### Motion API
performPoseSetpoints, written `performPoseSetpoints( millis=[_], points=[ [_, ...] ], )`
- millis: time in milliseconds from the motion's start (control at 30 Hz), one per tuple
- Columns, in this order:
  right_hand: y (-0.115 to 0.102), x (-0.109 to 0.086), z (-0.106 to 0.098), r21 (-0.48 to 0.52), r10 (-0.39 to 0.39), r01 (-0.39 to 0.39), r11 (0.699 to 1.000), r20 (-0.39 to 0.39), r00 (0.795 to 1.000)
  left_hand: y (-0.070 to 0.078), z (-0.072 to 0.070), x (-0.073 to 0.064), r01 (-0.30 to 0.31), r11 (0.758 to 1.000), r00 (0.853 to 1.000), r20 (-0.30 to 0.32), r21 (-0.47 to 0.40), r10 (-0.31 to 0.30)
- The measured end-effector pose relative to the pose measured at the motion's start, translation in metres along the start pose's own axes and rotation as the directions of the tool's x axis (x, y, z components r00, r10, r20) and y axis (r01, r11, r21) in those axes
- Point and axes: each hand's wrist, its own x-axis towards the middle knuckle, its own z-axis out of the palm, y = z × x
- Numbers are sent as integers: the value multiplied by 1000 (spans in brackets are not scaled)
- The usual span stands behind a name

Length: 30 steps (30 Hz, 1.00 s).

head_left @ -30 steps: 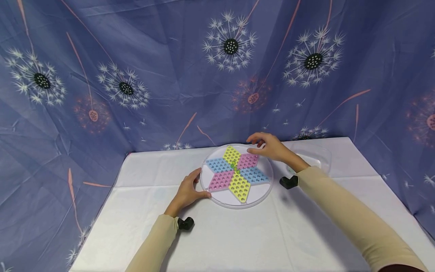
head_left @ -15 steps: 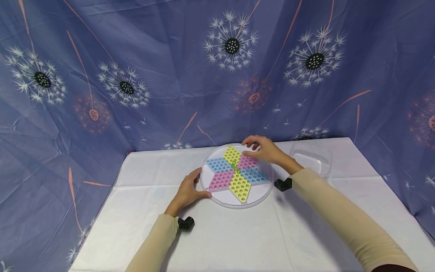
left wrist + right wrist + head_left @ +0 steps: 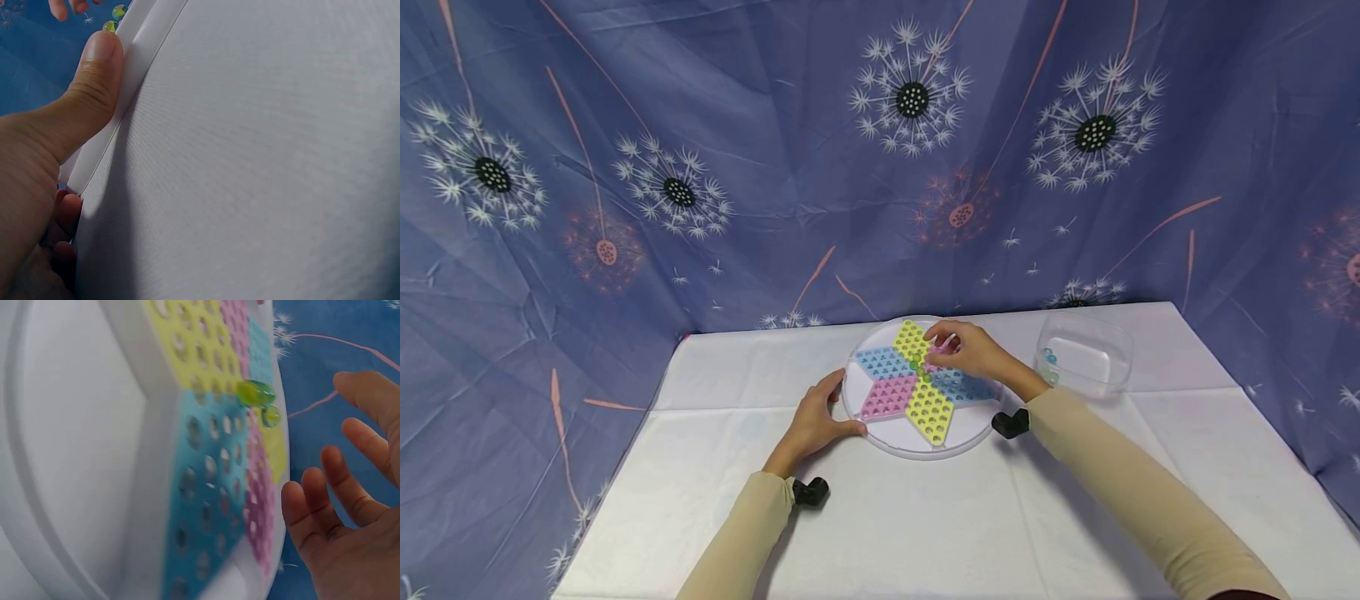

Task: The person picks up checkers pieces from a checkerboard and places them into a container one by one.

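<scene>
Star-patterned board: round, flat on table | green marbles: clustered at its centre

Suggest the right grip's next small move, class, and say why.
Perhaps lower the right grip to pinch one of the round translucent green marbles: it hovers near them, fingers apart with nothing visible between, while the left grip holds the round white plastic board.

Board mid-frame: smooth white plastic, slight sheen. Star on it: coloured plastic, pitted surface, fairly matt. Marbles at the star's centre: glossy, see-through, I'd say glass. Box right of centre: clear, shiny plastic. Tablecloth across the lower frame: matt cloth, fine weave. Curtain across the top: wrinkled printed cloth. My sleeves: matt cloth.
</scene>
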Motion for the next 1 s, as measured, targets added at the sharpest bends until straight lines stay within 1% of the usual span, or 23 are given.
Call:
performPoseSetpoints(
  millis=[167, 367, 633, 1000],
  points=[
    [10, -1, 12, -28, -14, 15, 999, 15, 1000, -1, 0, 1, 3, 1000, 1000, 2, -2, -3],
    [14, -3, 22, -53, 13, -13, 999, 3, 1000, -2, 1, 2, 6, 1000, 1000, 8, -4, -6],
    [18, -6, 28, -70, 3, -1, 998, 34, 999, -3, 0, 2, 22, 1000, 1000, 11, 1, -22],
    [14, -7, 30, -106, 49, -45, 993, 36, 998, -1, 1, 2, 9, 1000, 1000, 8, -2, -9]
  ],
)
